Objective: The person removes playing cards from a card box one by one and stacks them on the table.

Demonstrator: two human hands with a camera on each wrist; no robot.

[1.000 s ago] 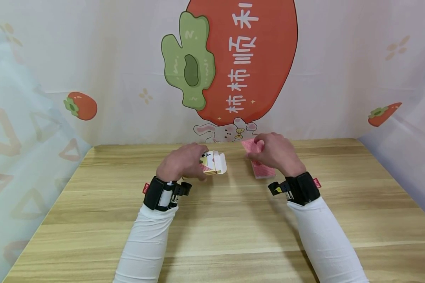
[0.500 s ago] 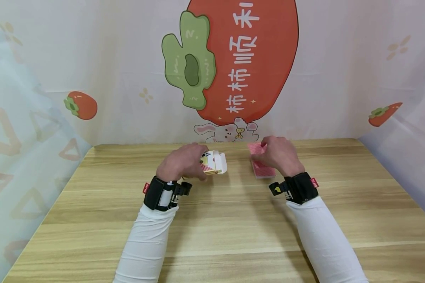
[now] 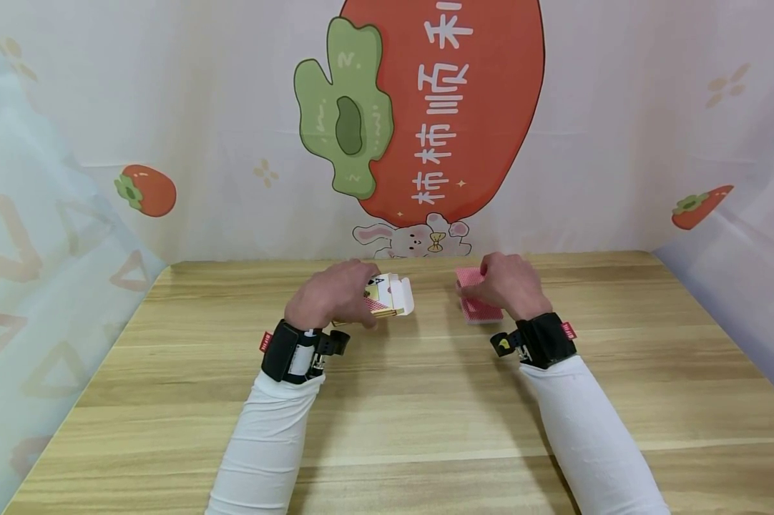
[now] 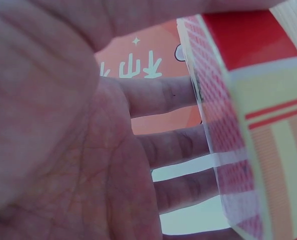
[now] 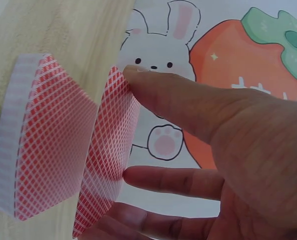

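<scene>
My left hand (image 3: pixel 334 293) grips an open playing-card box (image 3: pixel 385 295) between thumb and fingers. Its white end flap (image 3: pixel 403 296) points right. Close up in the left wrist view, the box (image 4: pixel 268 105) shows red and cream stripes on one face and a red pattern along its side. My right hand (image 3: pixel 511 287) pinches a thin red-backed playing card (image 5: pixel 110 145) between thumb and fingertips. Just below it, a thick deck of red-backed cards (image 5: pixel 53 142) lies on the table, its white edge showing. From the head view, card and deck overlap.
The wooden table (image 3: pixel 393 415) runs back to a white cloth backdrop (image 3: pixel 232 93) printed with a large persimmon and a rabbit. Black camera straps (image 3: pixel 548 340) sit on both wrists.
My right hand has come down and slightly right, bringing the pinched card from the deck's far left to over the deck. The left hand and box have stayed in place.
</scene>
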